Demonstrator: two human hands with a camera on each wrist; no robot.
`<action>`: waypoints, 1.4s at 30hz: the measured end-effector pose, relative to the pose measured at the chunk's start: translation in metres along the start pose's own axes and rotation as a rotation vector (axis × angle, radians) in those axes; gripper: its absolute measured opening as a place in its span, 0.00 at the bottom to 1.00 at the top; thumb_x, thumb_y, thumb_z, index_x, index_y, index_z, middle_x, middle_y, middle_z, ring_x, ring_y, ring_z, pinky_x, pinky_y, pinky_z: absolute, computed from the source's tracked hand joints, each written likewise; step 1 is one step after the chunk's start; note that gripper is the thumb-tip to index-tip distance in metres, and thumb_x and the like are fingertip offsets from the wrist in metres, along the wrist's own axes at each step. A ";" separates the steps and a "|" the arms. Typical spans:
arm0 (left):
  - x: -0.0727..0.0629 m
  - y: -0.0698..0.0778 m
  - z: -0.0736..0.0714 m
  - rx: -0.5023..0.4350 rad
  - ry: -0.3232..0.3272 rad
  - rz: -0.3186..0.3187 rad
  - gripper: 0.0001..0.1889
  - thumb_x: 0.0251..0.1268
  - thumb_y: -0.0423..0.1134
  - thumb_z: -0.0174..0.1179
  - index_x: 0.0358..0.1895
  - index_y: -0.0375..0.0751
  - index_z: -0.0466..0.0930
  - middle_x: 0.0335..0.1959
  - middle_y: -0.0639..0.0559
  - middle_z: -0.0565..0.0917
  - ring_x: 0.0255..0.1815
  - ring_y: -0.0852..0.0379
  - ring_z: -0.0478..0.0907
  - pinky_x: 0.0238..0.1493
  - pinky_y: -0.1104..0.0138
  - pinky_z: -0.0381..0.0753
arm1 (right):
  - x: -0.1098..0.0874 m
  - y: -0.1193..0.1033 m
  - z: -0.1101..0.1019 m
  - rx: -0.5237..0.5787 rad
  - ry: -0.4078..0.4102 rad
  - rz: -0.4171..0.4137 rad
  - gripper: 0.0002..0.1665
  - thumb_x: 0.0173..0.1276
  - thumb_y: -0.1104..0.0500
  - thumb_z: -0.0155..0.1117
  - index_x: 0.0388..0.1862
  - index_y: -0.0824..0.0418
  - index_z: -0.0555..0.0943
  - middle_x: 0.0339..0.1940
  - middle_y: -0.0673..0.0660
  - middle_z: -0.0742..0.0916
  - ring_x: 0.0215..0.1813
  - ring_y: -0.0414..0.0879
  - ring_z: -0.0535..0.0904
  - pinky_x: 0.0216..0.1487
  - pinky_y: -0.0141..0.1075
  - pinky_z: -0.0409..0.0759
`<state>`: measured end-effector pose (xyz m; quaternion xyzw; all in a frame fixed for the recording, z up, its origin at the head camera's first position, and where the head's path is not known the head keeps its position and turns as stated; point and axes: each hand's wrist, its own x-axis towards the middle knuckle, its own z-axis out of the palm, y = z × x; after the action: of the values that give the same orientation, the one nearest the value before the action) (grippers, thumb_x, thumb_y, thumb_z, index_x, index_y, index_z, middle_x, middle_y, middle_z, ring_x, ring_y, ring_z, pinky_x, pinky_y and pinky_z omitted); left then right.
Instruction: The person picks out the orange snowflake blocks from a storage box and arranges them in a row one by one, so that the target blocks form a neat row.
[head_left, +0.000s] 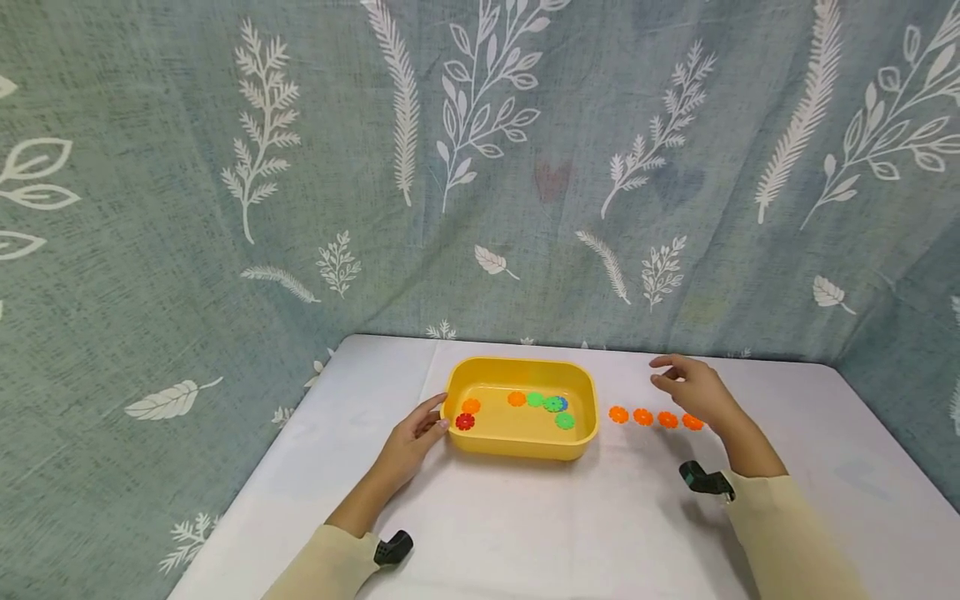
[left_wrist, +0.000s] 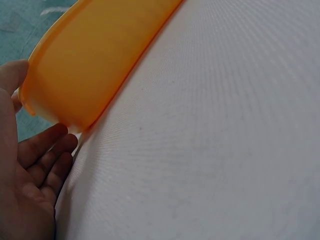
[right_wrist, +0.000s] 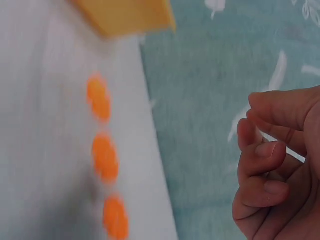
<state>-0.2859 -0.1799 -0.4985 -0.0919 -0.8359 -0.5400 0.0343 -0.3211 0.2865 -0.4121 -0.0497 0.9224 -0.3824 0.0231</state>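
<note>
A yellow plastic tub [head_left: 517,450] stands on the white table. My left hand [head_left: 408,442] holds its left end, thumb at the rim and other fingers against the outer wall [left_wrist: 95,60]. Inside lie small flower-shaped discs: a red disc [head_left: 465,422], two orange ones, several green ones and a blue disc [head_left: 563,403] partly covered by a green disc [head_left: 553,404]. Right of the tub, several orange discs [head_left: 642,417] form a row. Above that row hovers my right hand [head_left: 693,392], fingers loosely curled, thumb and index close together; nothing shows between them [right_wrist: 280,155].
A grey-green cloth [head_left: 480,208] with white leaf prints hangs behind the table [head_left: 525,533] and along its sides. Small black cameras, such as the left wrist's camera [head_left: 393,548], sit at both sleeve cuffs.
</note>
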 end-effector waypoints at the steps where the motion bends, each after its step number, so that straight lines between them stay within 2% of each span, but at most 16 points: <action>1: 0.000 0.000 0.000 -0.002 -0.001 0.001 0.26 0.71 0.47 0.58 0.71 0.59 0.68 0.57 0.48 0.80 0.55 0.53 0.77 0.58 0.54 0.74 | 0.003 -0.006 0.004 0.017 0.000 -0.010 0.26 0.74 0.50 0.58 0.66 0.61 0.72 0.48 0.65 0.81 0.43 0.61 0.77 0.38 0.44 0.78; 5: 0.001 0.000 -0.001 -0.008 0.004 0.004 0.26 0.71 0.46 0.58 0.71 0.58 0.68 0.57 0.48 0.80 0.55 0.53 0.77 0.59 0.54 0.73 | 0.017 -0.027 0.021 0.089 -0.015 -0.023 0.24 0.73 0.49 0.59 0.64 0.57 0.74 0.48 0.66 0.81 0.41 0.62 0.75 0.40 0.47 0.78; 14: -0.001 -0.001 0.002 -0.033 0.002 -0.019 0.26 0.70 0.49 0.59 0.70 0.60 0.69 0.57 0.48 0.79 0.56 0.53 0.76 0.59 0.53 0.73 | 0.041 -0.068 0.055 0.167 -0.088 -0.082 0.22 0.73 0.53 0.59 0.63 0.56 0.76 0.47 0.64 0.81 0.40 0.56 0.76 0.43 0.45 0.78; 18: -0.002 -0.001 0.004 -0.038 0.001 -0.018 0.25 0.70 0.47 0.59 0.70 0.59 0.69 0.57 0.49 0.79 0.56 0.53 0.76 0.59 0.53 0.73 | 0.052 -0.075 0.074 0.216 -0.132 -0.115 0.20 0.73 0.55 0.60 0.61 0.58 0.77 0.46 0.64 0.82 0.37 0.53 0.75 0.38 0.42 0.77; 23: -0.002 -0.001 0.004 -0.048 0.000 -0.007 0.25 0.70 0.45 0.59 0.69 0.59 0.70 0.56 0.49 0.80 0.54 0.53 0.77 0.58 0.54 0.74 | 0.060 -0.082 0.096 0.277 -0.188 -0.131 0.19 0.72 0.58 0.61 0.60 0.60 0.78 0.43 0.64 0.82 0.26 0.48 0.69 0.30 0.39 0.71; 30: -0.003 0.000 0.004 -0.042 -0.007 -0.008 0.26 0.70 0.47 0.60 0.70 0.59 0.69 0.56 0.50 0.80 0.52 0.55 0.77 0.56 0.57 0.75 | 0.068 -0.092 0.121 0.339 -0.258 -0.145 0.20 0.72 0.59 0.60 0.61 0.64 0.77 0.41 0.69 0.82 0.18 0.44 0.63 0.24 0.35 0.67; 34: -0.003 0.000 0.003 -0.042 -0.003 -0.006 0.26 0.70 0.46 0.60 0.70 0.57 0.69 0.56 0.49 0.81 0.52 0.54 0.78 0.55 0.57 0.76 | 0.070 -0.095 0.133 0.323 -0.277 -0.144 0.19 0.72 0.59 0.61 0.60 0.63 0.77 0.42 0.67 0.82 0.18 0.46 0.64 0.25 0.37 0.67; 39: -0.002 -0.002 0.001 -0.037 -0.008 -0.013 0.26 0.70 0.47 0.60 0.70 0.58 0.69 0.56 0.50 0.81 0.51 0.54 0.77 0.55 0.58 0.76 | 0.071 -0.096 0.148 0.159 -0.277 -0.147 0.18 0.71 0.58 0.63 0.57 0.60 0.79 0.38 0.56 0.83 0.29 0.49 0.76 0.31 0.39 0.76; 42: -0.001 -0.003 -0.001 -0.031 0.000 -0.012 0.26 0.70 0.47 0.60 0.70 0.58 0.69 0.56 0.50 0.80 0.52 0.55 0.77 0.56 0.57 0.75 | 0.071 -0.099 0.152 0.061 -0.264 -0.165 0.16 0.70 0.58 0.64 0.55 0.58 0.81 0.36 0.52 0.83 0.33 0.49 0.78 0.33 0.39 0.77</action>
<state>-0.2855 -0.1819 -0.5006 -0.0873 -0.8279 -0.5532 0.0297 -0.3721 0.1020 -0.4500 -0.1744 0.8920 -0.4011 0.1139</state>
